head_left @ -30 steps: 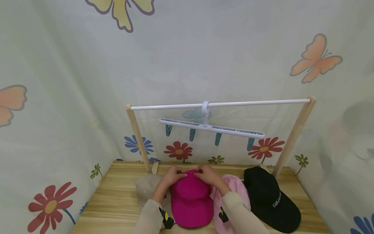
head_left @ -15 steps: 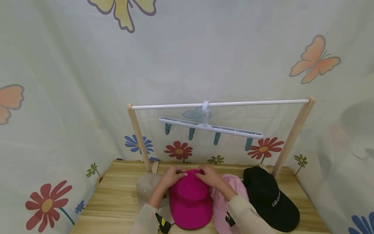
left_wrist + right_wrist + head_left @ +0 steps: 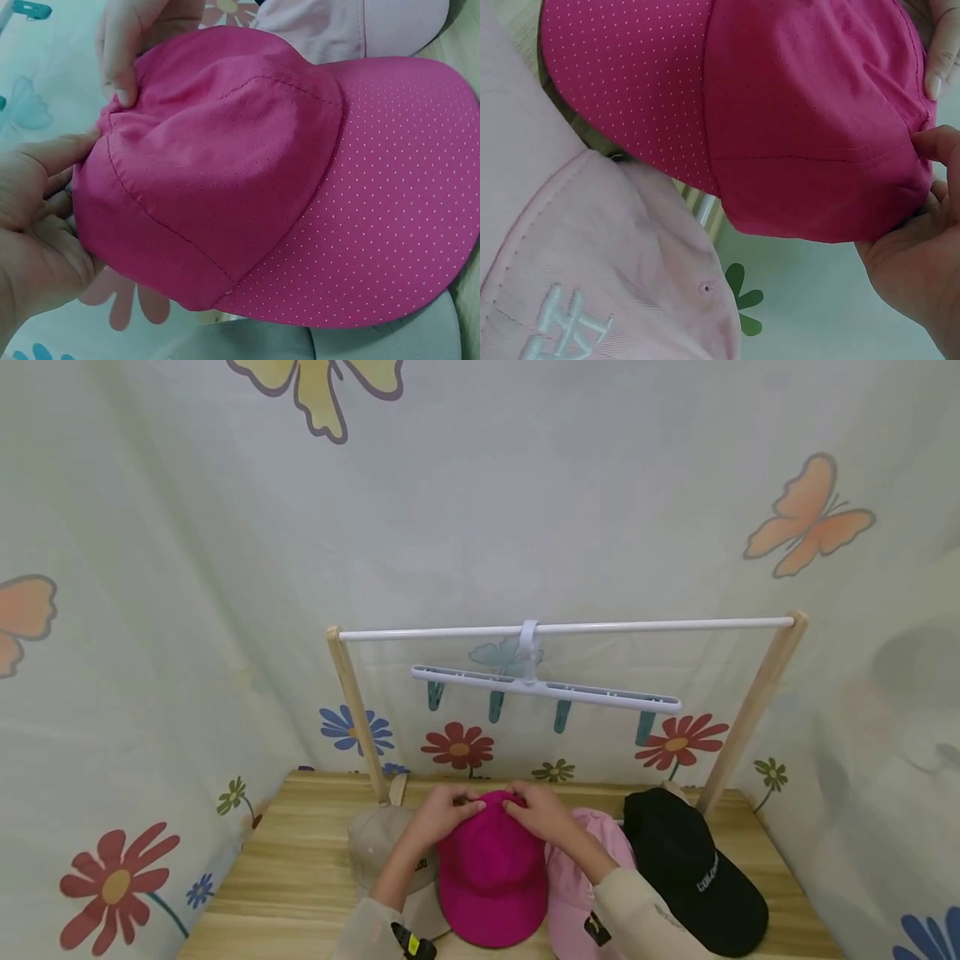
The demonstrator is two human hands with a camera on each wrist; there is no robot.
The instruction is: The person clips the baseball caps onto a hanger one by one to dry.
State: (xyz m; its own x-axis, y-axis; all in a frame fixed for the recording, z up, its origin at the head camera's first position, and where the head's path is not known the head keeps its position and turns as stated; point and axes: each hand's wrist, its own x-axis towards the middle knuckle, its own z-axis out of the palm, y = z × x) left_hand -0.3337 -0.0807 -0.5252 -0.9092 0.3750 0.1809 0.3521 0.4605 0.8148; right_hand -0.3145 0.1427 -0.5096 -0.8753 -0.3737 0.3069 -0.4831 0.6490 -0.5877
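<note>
A bright magenta baseball cap (image 3: 492,868) is between my hands, its brim pointing toward me. My left hand (image 3: 442,816) grips the back of its crown on the left, the thumb on the fabric and the fingers behind it. On the right side of the crown my right hand (image 3: 542,812) pinches the same cap, with its fingers partly hidden under the fabric. The left wrist view shows the crown (image 3: 210,157) creased between the two hands. Small pale dots cover the brim (image 3: 630,82) in the right wrist view.
A beige cap (image 3: 375,843) lies left of the magenta one. To the right lie a light pink cap (image 3: 585,868) and a black cap (image 3: 686,868) on the wooden table (image 3: 300,860). Behind, a white hanger (image 3: 540,687) with several teal clips (image 3: 562,716) hangs from a rod (image 3: 652,627).
Both hands keep their hold at the back of the magenta cap, shifting only slightly. The hanger sways a little on the rod.
</note>
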